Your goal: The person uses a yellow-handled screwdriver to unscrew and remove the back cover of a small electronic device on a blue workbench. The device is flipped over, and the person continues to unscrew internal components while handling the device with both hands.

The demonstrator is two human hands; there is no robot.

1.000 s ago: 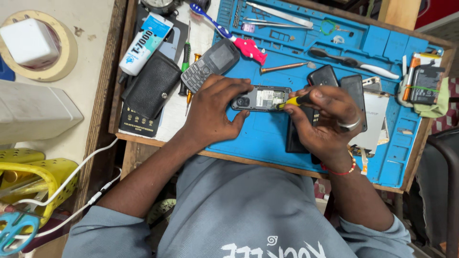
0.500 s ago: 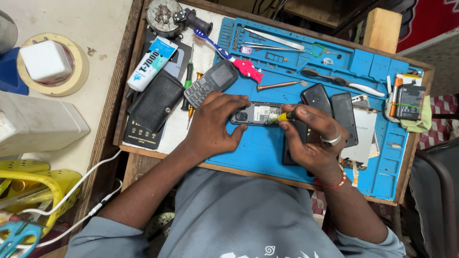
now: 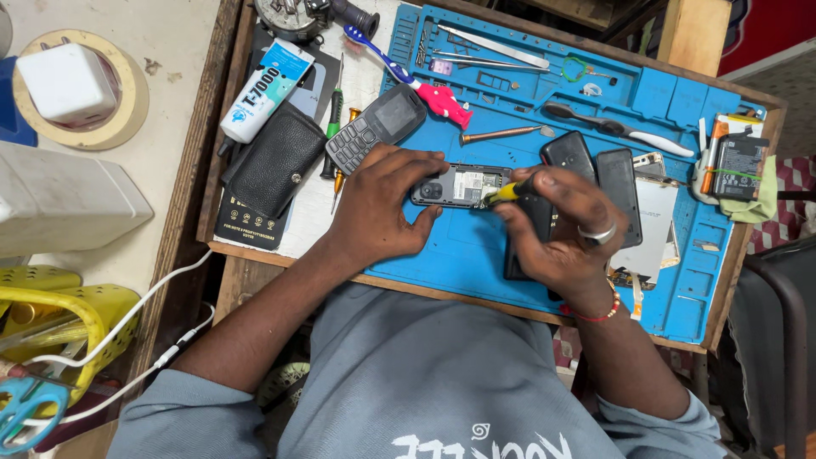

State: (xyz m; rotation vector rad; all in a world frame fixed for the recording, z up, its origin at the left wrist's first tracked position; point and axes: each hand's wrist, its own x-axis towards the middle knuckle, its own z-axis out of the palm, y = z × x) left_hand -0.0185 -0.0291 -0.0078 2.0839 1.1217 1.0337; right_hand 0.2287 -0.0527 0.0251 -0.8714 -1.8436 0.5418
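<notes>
Screwdriver (image 3: 503, 193) tip hidden against the opened phone (image 3: 461, 185). Right hand (image 3: 565, 225) covers a dark phone (image 3: 520, 255) beneath. Scissors (image 3: 21, 408) cut off at left edge.

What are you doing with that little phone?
A person works over a blue mat on a wooden bench. The left hand steadies a small opened phone with its back off. The right hand presses a yellow-handled screwdriver into it. Another keypad phone, tweezers and a glue tube lie nearby.
</notes>
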